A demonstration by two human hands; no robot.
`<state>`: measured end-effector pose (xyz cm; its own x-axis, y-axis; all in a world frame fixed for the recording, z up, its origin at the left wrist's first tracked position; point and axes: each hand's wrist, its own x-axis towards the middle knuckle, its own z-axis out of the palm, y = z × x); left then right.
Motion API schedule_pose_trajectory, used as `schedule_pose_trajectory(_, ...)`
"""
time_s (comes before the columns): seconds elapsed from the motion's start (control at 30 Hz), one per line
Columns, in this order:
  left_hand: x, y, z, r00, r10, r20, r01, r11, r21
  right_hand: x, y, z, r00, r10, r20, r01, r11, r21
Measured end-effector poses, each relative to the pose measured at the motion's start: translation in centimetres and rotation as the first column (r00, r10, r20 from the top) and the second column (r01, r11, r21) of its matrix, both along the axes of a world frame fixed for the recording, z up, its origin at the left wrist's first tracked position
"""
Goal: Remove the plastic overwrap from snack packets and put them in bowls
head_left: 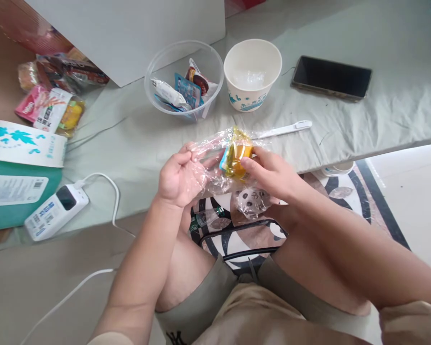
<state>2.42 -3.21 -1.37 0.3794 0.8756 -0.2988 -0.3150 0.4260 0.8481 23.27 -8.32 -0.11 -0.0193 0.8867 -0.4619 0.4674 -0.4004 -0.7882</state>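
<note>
"One yellow packet [242, 155]: where?"
"By the counter's [345, 129] front edge. Right hand [275, 175] pinches it, fingers nearly together; left hand [177, 179] nips the clear wrap [219, 184]."
"Tip?"
"Hold plastic taut, squeeze gently."

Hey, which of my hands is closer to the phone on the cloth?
Your right hand. It holds the yellow packet, below and left of the phone in view; your left hand is farther left.

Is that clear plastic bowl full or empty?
Neither: the bowl is partly filled. A few small packets lie inside, with bare clear wall showing behind them.
</note>
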Motion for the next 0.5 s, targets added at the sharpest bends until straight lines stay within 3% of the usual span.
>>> schedule_pose_trajectory(0.1,-0.1,-0.3,0.1,0.995,-0.057,0.08,0.059,0.998,-0.018,-0.3,-0.2,-0.3,0.914,-0.128,-0.386,0.093,0.99,-0.108)
schedule_pose_trajectory(0.17,0.0,-0.5,-0.1,0.991,-0.09,0.096,0.093,0.995,-0.027,-0.6,-0.3,-0.5,0.836,-0.169,-0.521,0.125,0.985,-0.118)
schedule_pose_trajectory(0.3,0.5,-0.7,-0.3,0.991,-0.113,0.075,0.115,0.993,-0.022,-1.1,-0.3,-0.9,0.774,-0.185,-0.605,0.13,0.982,-0.133)
schedule_pose_trajectory(0.5,0.8,-0.3,0.4,0.981,0.008,0.195,0.006,0.997,-0.073,-0.9,0.0,-0.9,0.613,-0.316,-0.724,0.142,0.946,-0.292)
